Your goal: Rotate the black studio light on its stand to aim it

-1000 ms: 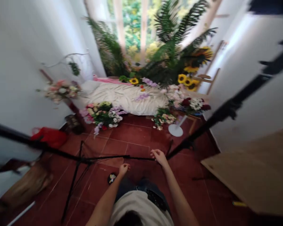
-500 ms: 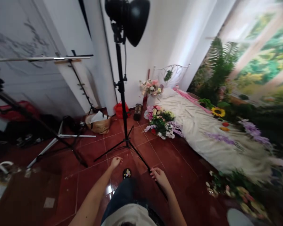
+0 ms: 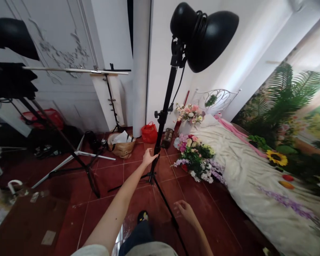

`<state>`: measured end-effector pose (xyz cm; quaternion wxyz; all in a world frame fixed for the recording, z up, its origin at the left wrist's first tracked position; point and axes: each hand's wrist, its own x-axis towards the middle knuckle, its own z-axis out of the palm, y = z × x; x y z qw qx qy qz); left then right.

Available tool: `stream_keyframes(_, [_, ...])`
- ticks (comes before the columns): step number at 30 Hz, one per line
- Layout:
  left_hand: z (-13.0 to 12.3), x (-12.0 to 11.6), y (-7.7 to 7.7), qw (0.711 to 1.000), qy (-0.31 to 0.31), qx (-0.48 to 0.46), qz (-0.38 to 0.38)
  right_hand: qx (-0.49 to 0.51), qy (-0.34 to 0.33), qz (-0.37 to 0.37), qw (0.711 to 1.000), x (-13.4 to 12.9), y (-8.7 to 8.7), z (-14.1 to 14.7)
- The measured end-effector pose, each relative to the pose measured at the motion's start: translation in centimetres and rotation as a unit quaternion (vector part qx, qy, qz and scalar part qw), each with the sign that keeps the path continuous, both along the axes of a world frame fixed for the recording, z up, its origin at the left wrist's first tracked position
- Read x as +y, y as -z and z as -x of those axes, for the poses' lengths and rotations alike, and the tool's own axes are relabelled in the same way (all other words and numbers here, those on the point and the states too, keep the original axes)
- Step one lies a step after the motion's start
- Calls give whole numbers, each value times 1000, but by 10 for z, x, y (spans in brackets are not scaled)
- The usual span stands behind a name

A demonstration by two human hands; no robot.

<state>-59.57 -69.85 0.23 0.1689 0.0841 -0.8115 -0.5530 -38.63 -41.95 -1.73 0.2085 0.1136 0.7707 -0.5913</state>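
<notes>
A black light stand (image 3: 166, 97) rises in front of me, leaning a little to the right, with a black studio lamp (image 3: 212, 41) at its top. Low on its pole, my left hand (image 3: 149, 156) is closed around it, the thumb showing across the front. My right hand (image 3: 186, 211) hovers just right of the stand's near leg, apart from it, with loosely curled, spread fingers and nothing in them. The stand's legs are spread on the red tiles, and one runs back toward me.
A bed with a cream cover (image 3: 237, 156) and flower bunches (image 3: 193, 153) lies right. Behind the stand are a red bag (image 3: 149, 133) and a woven basket (image 3: 122, 145). Left are another stand (image 3: 81, 163) and a cardboard sheet (image 3: 24, 220). My shoe (image 3: 142, 216) is between my arms.
My left hand has reached forward onto the pole. My right hand has let go of the stand's leg. The stand now leans right, and my view has turned left.
</notes>
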Motion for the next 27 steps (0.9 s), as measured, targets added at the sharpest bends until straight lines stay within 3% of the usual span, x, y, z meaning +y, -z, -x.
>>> stream_keyframes(4, [59, 25, -51, 990, 16, 121, -75, 56, -19, -9, 998, -29, -4, 45])
stream_keyframes(7, [82, 38, -64, 985, 15, 104, -135, 60, -31, -2, 998, -47, 1, 68])
stream_keyframes(13, [101, 37, -47, 984, 0, 44, -170, 6, -58, -3, 998, -62, 20, 93])
stream_keyframes(16, [106, 35, -42, 989, -10, 32, -147, 33, -104, -29, 994, -60, 18, 112])
stream_keyframes(22, [113, 42, -39, 988, -108, 58, -91, 131, -187, -61, 972, -61, -14, 193])
stream_keyframes(27, [115, 46, -40, 986, -125, 64, -88, 244, -216, -165, 931, -87, -52, 284])
